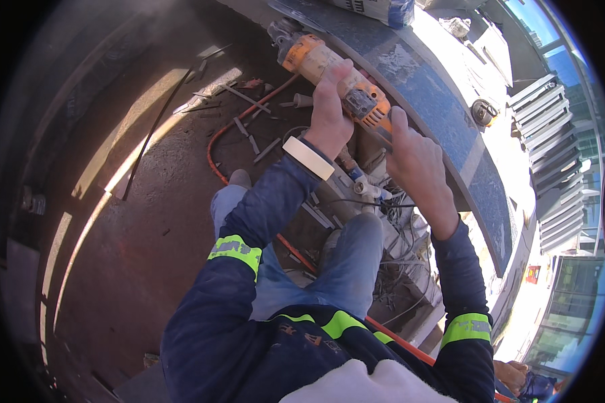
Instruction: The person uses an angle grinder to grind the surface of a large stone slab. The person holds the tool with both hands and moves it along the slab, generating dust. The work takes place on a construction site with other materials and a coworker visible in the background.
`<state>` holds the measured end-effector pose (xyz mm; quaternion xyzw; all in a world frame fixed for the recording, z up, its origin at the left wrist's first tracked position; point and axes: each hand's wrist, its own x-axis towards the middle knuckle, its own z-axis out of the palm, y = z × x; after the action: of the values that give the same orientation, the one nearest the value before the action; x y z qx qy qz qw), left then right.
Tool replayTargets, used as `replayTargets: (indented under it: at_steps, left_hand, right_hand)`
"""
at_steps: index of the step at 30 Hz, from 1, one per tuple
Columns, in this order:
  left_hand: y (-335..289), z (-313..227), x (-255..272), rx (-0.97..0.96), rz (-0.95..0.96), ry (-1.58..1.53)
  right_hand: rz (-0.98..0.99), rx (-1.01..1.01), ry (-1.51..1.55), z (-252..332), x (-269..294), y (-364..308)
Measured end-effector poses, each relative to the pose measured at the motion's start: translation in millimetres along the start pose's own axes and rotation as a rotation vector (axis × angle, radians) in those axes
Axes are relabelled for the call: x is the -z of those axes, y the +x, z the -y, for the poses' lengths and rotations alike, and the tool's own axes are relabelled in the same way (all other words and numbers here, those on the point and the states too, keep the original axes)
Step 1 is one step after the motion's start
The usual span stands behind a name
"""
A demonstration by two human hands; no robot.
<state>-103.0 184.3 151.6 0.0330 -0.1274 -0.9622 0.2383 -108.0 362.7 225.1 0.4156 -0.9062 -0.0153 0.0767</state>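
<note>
1. The left hand [329,111] wraps the orange angle grinder [336,80] mid-body.
2. The right hand [417,158] clasps its rear end.
3. The grinder lies against the blue curved slab [444,114], above the concrete floor [148,221].

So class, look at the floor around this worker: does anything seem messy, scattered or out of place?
Yes. Short metal offcuts lie scattered across the dark floor, and loose wires tangle near the knees. An orange cable snakes between them. Both hands grip the orange grinder.
</note>
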Motion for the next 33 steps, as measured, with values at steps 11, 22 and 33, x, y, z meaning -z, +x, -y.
replayTargets:
  at_steps: [11, 22, 33]
  left_hand:
    - [19.7, -27.0, 4.7, 0.015, -0.030, 0.045]
    - [-34.7, 6.7, -20.0, 0.016, -0.040, 0.029]
    - [-21.4, -0.5, -13.0, 0.017, 0.015, 0.038]
  right_hand:
    - [0.017, 0.007, 0.021, 17.2, 0.8, 21.5]
    - [0.055, -0.078, -0.007, -1.6, 15.2, -26.5]
    - [0.028, -0.023, -0.001, -3.0, 12.1, -15.3]
